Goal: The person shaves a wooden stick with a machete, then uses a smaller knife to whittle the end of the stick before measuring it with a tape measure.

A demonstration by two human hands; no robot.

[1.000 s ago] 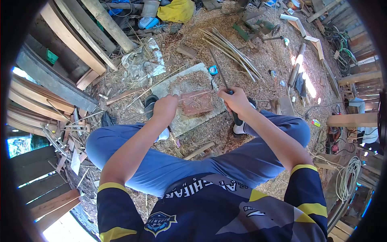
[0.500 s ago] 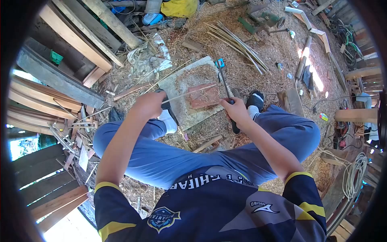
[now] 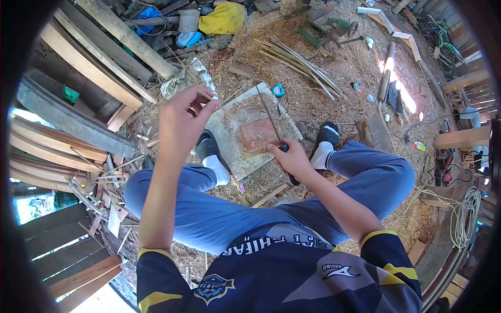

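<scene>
My right hand (image 3: 293, 160) grips the dark handle of a long knife (image 3: 270, 116), its narrow blade pointing away from me over the board. My left hand (image 3: 186, 120) is raised to the left of the board, thumb and fingers pinched together; whatever is between the fingertips, if anything, cannot be made out. Between my feet lies a flat pale board (image 3: 229, 117) strewn with shavings. On it rests a reddish block (image 3: 255, 134), close to the knife and my right fingers.
A blue tape measure (image 3: 278, 91) lies beyond the board. Long thin strips (image 3: 300, 65) are bundled on the shaving-covered floor. Curved timbers (image 3: 78, 115) stand at the left, a green metal tool (image 3: 318, 34) sits at the back, and coiled cable (image 3: 464, 216) hangs at the right.
My left hand has lifted up and away from the board; the thin strip it held across the block no longer shows. The knife has shifted slightly left and tilts differently in my right hand.
</scene>
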